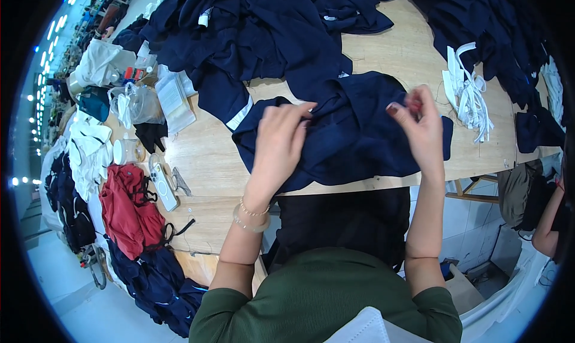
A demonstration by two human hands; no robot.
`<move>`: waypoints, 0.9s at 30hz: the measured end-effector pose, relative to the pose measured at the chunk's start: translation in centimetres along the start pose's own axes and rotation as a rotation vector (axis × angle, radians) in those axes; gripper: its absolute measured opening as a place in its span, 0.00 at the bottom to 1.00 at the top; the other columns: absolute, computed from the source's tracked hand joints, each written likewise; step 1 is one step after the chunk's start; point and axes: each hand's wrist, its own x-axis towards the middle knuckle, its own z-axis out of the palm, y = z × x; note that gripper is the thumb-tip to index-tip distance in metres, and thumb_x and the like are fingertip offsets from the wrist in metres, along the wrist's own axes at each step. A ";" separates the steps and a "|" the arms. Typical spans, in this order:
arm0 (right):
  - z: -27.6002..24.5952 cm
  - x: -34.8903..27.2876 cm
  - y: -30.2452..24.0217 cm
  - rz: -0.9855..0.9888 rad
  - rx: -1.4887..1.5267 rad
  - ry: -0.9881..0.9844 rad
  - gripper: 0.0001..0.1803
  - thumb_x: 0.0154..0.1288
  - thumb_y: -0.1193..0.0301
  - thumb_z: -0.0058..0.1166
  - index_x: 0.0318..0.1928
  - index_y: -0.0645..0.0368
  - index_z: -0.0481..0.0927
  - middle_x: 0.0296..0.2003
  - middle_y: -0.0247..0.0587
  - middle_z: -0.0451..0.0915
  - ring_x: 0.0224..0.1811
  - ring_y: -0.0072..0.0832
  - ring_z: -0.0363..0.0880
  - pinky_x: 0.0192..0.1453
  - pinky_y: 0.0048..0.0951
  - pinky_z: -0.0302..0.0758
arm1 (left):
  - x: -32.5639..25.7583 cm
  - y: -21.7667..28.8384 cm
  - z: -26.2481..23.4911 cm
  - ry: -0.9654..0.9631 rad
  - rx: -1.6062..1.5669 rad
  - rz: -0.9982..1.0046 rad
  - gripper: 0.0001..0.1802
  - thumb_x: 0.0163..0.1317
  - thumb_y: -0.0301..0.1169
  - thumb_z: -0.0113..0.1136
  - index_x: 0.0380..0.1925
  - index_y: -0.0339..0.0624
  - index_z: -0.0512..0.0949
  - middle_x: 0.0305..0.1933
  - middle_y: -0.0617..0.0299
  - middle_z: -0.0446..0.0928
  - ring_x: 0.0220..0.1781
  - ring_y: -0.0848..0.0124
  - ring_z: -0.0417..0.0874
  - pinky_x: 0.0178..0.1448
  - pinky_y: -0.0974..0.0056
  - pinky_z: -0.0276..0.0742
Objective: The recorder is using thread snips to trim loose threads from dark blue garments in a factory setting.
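Left hand gripping soft, crumpled navy garment on wood table; right hand pinching sm. red bit.

The garment under the hands is plain navy. The worktop is pale wood. At the left lies a red cloth; white straps lie far right.

left hand curled, right hand pinching — raised
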 end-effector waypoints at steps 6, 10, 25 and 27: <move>2.9 0.6 1.0 -0.132 -0.376 0.018 0.16 0.60 0.65 0.63 0.30 0.59 0.69 0.24 0.39 0.71 0.20 0.34 0.68 0.26 0.32 0.65 | -1.8 -1.5 -0.9 0.219 0.263 -0.356 0.22 0.54 0.28 0.66 0.50 0.38 0.73 0.44 0.51 0.72 0.46 0.52 0.76 0.48 0.55 0.73; 7.4 1.0 2.7 -0.165 -0.695 -0.046 0.15 0.55 0.68 0.63 0.38 0.57 0.71 0.35 0.43 0.77 0.32 0.50 0.81 0.34 0.47 0.77 | -3.2 -4.3 0.5 0.121 0.315 -0.548 0.29 0.53 0.30 0.66 0.54 0.37 0.68 0.40 0.47 0.75 0.43 0.50 0.80 0.43 0.53 0.77; -5.6 5.0 4.6 0.566 0.971 0.215 0.07 0.69 0.70 0.53 0.46 0.47 0.76 0.45 0.31 0.79 0.48 0.27 0.78 0.55 0.47 0.69 | -2.3 -10.5 -4.5 0.387 -1.732 -0.917 0.08 0.66 0.28 0.53 0.40 0.36 0.79 0.43 0.55 0.83 0.43 0.65 0.85 0.47 0.66 0.81; -6.8 4.9 5.1 0.618 1.089 0.176 0.09 0.71 0.73 0.49 0.49 0.50 0.76 0.48 0.37 0.79 0.53 0.32 0.77 0.59 0.49 0.70 | -2.3 -10.6 -6.2 0.318 -1.851 -0.851 0.10 0.67 0.29 0.52 0.42 0.36 0.79 0.45 0.54 0.83 0.46 0.63 0.84 0.51 0.61 0.81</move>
